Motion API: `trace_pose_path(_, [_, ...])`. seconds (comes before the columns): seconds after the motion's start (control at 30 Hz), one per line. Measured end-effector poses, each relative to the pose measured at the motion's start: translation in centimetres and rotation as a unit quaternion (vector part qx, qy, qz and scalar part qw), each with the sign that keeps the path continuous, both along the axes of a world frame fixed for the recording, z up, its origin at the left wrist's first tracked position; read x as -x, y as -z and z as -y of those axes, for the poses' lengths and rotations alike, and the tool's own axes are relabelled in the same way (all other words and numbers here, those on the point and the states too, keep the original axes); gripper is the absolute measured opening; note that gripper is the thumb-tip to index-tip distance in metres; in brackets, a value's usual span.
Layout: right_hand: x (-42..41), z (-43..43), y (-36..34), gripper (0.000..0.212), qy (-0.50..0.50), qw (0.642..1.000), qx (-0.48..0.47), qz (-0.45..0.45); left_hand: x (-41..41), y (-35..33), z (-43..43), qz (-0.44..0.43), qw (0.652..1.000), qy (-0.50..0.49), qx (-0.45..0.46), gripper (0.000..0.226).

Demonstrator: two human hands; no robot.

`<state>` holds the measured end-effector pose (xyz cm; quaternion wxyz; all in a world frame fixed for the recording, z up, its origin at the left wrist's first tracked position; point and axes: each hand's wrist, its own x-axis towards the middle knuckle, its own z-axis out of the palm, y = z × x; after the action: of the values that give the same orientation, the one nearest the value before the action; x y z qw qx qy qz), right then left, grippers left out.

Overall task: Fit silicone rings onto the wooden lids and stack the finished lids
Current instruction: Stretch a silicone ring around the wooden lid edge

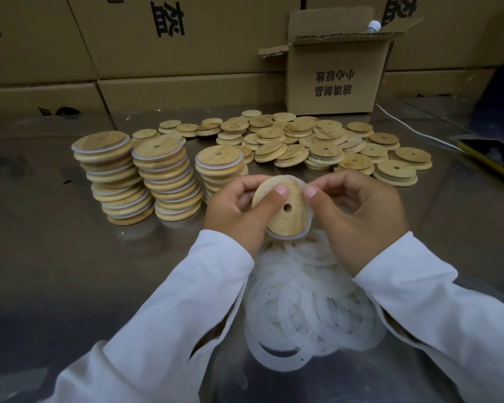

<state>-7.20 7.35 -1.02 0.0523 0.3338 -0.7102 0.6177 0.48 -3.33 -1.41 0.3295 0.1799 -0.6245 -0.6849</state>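
Observation:
Both hands hold one round wooden lid (285, 219) with a centre hole above the table. My left hand (242, 210) grips its left side, thumb pressed on the face. My right hand (358, 213) pinches the translucent silicone ring (298, 181) at the lid's upper right rim; the ring shows around the lid's edge. A heap of loose silicone rings (306, 309) lies below my hands. Three stacks of ringed lids (163, 173) stand to the left. Bare wooden lids (317, 144) are spread behind.
An open cardboard box (335, 71) stands at the back right, with a bottle cap showing inside. Large cartons (169, 48) wall off the back. A white cable (413, 129) and a dark tray with a yellow edge (489, 158) lie at right on the metal table (56, 271).

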Motion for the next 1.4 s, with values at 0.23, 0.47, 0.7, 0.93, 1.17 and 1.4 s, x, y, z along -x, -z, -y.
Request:
trace_pose_path(0.23, [-0.1, 0.0, -0.1, 0.017, 0.0, 0.999, -0.031, -0.008, 0.0, 0.1, -0.4, 0.052, 0.996, 0.009, 0.065, 0.011])
trace_pose_path(0.47, [0.2, -0.1, -0.7, 0.022, -0.012, 0.999, -0.032, 0.027, -0.1, -0.2, -0.3, 0.042, 0.993, 0.01, 0.106, 0.01])
trace_pose_path(0.7, [0.1, -0.2, -1.1, 0.022, -0.037, 0.999, -0.024, 0.026, -0.2, 0.0, -0.1, 0.032, 0.999, 0.038, 0.018, 0.023])
trace_pose_path(0.93, [0.0, -0.4, -1.0, 0.014, -0.048, 0.998, -0.039, 0.008, -0.1, 0.0, -0.1, 0.032, 0.999, 0.011, 0.032, 0.011])
trace_pose_path(1.17, [-0.1, -0.1, -0.6, 0.015, 0.01, 0.998, -0.054, -0.018, -0.1, 0.0, -0.1, 0.019, 1.0, -0.007, 0.018, 0.016])
trace_pose_path(1.4, [-0.2, -0.2, -0.9, 0.015, -0.031, 0.997, -0.064, -0.005, 0.0, 0.2, 0.1, 0.035, 0.997, 0.025, 0.066, 0.014])
